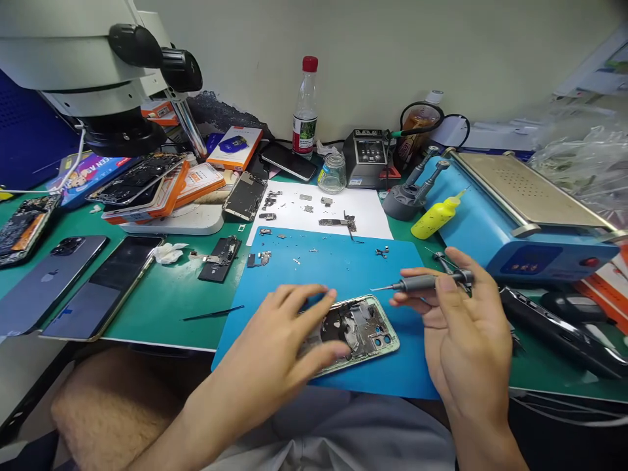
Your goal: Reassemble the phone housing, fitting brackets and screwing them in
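Observation:
An opened phone housing (360,327) with bare internals lies on the blue work mat (343,261) near the front edge. My left hand (279,340) rests on its left half, fingers spread and pressing down to steady it. My right hand (461,327) hovers just right of the phone, fingers wrapped round a grey precision screwdriver (422,282). The screwdriver lies roughly level, its tip pointing left above the phone's upper right corner. Tweezers (444,261) lie behind that hand.
Small screws and brackets dot the mat and white sheet (318,209). Phones (98,288) and a microscope (98,72) fill the left. A blue heating machine (515,216), yellow squeeze bottle (434,219), soldering station (366,157) and plastic bottle (305,108) stand behind. A black spudger (213,314) lies left of the mat.

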`<state>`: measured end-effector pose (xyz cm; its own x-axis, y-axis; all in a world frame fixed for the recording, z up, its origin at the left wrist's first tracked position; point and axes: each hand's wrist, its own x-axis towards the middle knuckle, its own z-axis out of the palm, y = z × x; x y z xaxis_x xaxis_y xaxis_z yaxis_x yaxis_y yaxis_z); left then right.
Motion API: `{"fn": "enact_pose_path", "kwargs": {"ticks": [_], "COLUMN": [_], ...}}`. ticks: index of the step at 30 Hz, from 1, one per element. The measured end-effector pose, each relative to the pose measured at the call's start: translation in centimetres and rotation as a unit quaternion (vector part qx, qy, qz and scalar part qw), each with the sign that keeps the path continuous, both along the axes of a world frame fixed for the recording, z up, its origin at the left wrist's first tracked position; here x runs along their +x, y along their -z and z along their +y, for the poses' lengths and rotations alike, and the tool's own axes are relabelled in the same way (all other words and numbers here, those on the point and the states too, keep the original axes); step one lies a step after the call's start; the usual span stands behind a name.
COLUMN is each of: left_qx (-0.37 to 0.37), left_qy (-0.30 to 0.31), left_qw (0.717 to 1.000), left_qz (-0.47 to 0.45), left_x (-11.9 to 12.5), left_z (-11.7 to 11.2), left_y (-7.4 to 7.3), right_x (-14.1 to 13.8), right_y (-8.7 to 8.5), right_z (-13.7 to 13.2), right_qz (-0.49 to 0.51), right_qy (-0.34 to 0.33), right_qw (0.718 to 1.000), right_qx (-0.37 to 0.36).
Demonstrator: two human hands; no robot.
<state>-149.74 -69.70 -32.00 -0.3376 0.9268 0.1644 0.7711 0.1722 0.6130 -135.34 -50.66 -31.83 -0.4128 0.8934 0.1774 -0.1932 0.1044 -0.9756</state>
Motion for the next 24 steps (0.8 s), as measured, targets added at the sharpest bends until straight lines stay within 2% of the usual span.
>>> {"fn": "enact_pose_path", "kwargs": {"ticks": [2,4,7,9,14,20,24], "left_qx": [0.045,0.093,0.123,0.134,0.156,0.162,0.167], "left_qy": [-0.038,-0.053,-0.048,-0.05,-0.066,-0.084,-0.102], "left_qw": [0.993,0.972,0.925,0.903,0.879,0.875,0.885], "left_qz": [-0.1,-0.21,-0.357,-0.406,-0.445,-0.447,-0.422], "left_x": [-0.1,0.3,1.3,1.8,2.2,2.3,2.4], "left_z": [0.3,0.8,1.7,2.1,2.4,2.5,2.6], "left_y": [0.0,0.0,0.0,-0.1,-0.2,0.2,0.4], "right_x": [0.4,0.6,0.5,0.3,0.0,0.2,0.1], "right_y": [-0.1,-0.2,-0.1,0.0,0.2,0.3,0.4], "right_z": [-0.6,-1.5,-2.7,-3.2,-3.2,-3.2,-3.3], "right_qz": [0.028,0.034,0.042,0.045,0.043,0.048,0.047], "right_qy": [-0.039,-0.077,-0.092,-0.088,-0.089,-0.1,-0.097], "right_qw": [0.995,0.984,0.98,0.981,0.982,0.982,0.985], "right_qx": [-0.093,-0.156,-0.172,-0.168,-0.16,-0.155,-0.138]}}
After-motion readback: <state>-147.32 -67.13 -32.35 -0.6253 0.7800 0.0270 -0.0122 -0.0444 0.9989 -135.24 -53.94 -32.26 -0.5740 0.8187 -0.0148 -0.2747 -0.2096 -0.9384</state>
